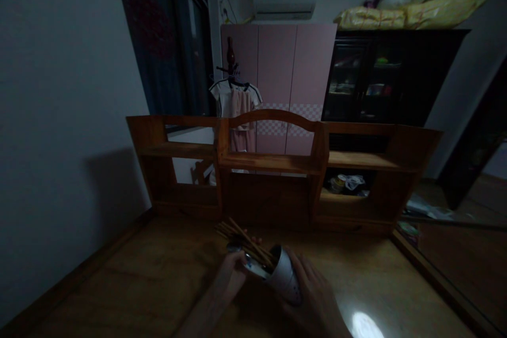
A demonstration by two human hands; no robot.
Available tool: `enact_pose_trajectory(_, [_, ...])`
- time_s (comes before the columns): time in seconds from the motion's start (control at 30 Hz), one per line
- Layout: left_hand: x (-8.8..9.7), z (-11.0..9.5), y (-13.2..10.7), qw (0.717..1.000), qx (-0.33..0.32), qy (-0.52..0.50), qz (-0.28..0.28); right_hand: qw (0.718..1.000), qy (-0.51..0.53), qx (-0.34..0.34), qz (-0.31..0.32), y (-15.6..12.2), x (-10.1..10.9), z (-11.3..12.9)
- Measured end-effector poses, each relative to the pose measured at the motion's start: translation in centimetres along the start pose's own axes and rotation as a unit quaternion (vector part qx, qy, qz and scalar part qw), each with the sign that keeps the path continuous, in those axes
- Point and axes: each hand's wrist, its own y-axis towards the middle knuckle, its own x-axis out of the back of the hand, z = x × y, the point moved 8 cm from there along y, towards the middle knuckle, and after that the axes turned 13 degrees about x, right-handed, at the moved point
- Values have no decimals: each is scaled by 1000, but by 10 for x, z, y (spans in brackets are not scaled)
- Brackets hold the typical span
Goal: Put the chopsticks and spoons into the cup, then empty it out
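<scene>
My right hand (312,288) is wrapped round a pale cylindrical utensil holder (284,277), tilted so that its mouth points up and to the left. A bundle of wooden chopsticks (241,237) sticks out of the mouth. Among them lie a spoon-like metal piece (234,247) and a flat whitish handle (255,266). My left hand (234,269) is closed round the bundle, its thumb on the near side and fingertips showing behind the chopsticks. The lower ends of the chopsticks are inside the holder, out of sight.
Below my hands spreads a wooden desktop (138,264). Along its back stands a wooden shelf unit (273,161), with jars and a plastic bag (352,182) in the right part. A white wall (71,142) borders the left side. Pink wardrobe doors (277,63) stand farther back.
</scene>
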Motion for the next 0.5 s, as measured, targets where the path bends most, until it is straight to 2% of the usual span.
enact_pose_trajectory(0.27, [5, 0, 6, 1000, 6, -24, 9, 999, -51, -8, 8, 2, 3, -4])
enact_pose_trajectory(0.5, [11, -4, 11, 999, 2, -32, 8, 999, -43, -5, 14, 1, 1, -7])
